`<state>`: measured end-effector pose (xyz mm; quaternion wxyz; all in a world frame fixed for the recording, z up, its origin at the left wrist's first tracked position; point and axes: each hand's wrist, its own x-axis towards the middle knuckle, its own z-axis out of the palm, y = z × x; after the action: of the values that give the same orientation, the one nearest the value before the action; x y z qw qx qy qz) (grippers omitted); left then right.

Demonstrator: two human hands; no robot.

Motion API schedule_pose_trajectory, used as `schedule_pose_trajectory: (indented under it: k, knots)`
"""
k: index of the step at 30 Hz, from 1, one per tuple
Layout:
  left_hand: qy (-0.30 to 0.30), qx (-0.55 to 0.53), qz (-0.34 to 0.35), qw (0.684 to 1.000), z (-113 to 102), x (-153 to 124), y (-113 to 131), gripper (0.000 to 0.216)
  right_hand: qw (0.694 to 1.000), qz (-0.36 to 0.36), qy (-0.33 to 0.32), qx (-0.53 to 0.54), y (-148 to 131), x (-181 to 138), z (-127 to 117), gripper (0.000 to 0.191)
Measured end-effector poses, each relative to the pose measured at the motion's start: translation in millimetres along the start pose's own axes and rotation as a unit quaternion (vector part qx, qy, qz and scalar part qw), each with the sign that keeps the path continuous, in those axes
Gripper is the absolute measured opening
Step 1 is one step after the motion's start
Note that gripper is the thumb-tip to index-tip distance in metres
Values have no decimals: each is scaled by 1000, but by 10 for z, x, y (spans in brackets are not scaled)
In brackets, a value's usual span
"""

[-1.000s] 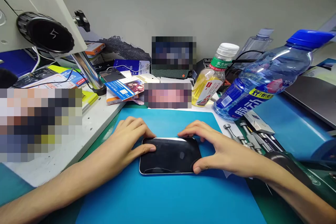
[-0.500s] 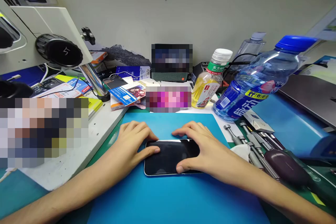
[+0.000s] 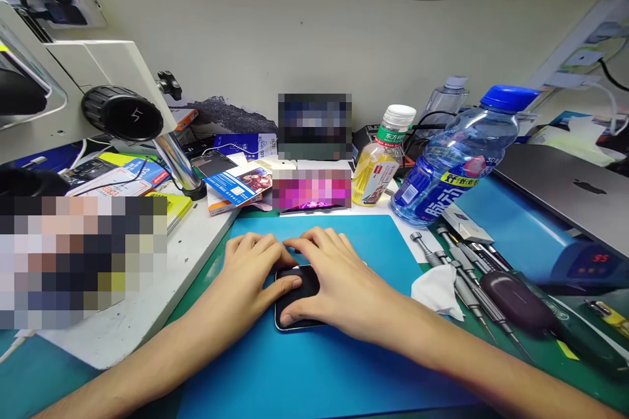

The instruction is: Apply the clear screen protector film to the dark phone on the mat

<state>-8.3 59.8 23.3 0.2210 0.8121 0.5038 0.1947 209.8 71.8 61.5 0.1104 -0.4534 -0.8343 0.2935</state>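
Observation:
A smartphone [image 3: 310, 280] with a dark screen and a pale rim lies flat, long side across, on the blue mat [image 3: 295, 373]. My left hand [image 3: 253, 268] holds its left end, thumb on the glass and fingers bent at the far edge. Stretched over the rest of it is my right hand [image 3: 341, 285]. The right thumb presses near the lower left of the screen, while those fingers curl past the far edge. Most of the phone's right part is hidden under the right hand.
Screwdrivers [image 3: 474, 275], a crumpled white tissue [image 3: 437, 289] and a dark oval case [image 3: 515, 301] lie at right. Behind them stand a blue-capped bottle [image 3: 457, 163] and a white-capped tea bottle [image 3: 378, 167]. A microscope stand [image 3: 179, 167] rises at left; a lit screen [image 3: 314, 191] is at the back.
My right hand has slid left along the phone, its thumb now near the left end. My left hand keeps its hold. The view has tilted up slightly.

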Motion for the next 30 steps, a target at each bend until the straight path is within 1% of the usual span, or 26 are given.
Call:
schedule_pose_trajectory:
  k: [3, 6, 8, 10, 13, 15, 19, 23, 30]
  knots:
    - [-2, 3, 4, 1000, -1, 6, -2, 13, 1000, -8, 13, -2, -2, -30, 49, 79]
    - [-5, 8, 10, 1000, 2, -1, -6, 12, 1000, -14, 23, 2, 36, -95, 82, 68]
    - [-8, 11, 17, 1000, 4, -13, -4, 10, 999, -19, 26, 3, 73, -134, 80, 65]
    - [-11, 13, 24, 1000, 6, -25, 0, 7, 999, -21, 27, -1, 124, -167, 47, 73]
    - [-10, 14, 30, 999, 10, -38, 3, 5, 999, -12, 29, -17, 234, -228, -49, 94]
    - [-7, 13, 32, 999, 17, -43, 1, 5, 999, 4, 31, -26, 320, -286, -117, 103]
    - [2, 13, 38, 999, 34, -40, -6, 2, 998, 38, 32, -29, 476, -414, -226, 103]
    - [2, 16, 48, 999, 47, -33, -14, 3, 997, 69, 26, -15, 610, -540, -345, 107]
    - [13, 19, 48, 999, 88, -58, -32, 2, 991, 127, 28, 6, 778, -818, -539, 95]
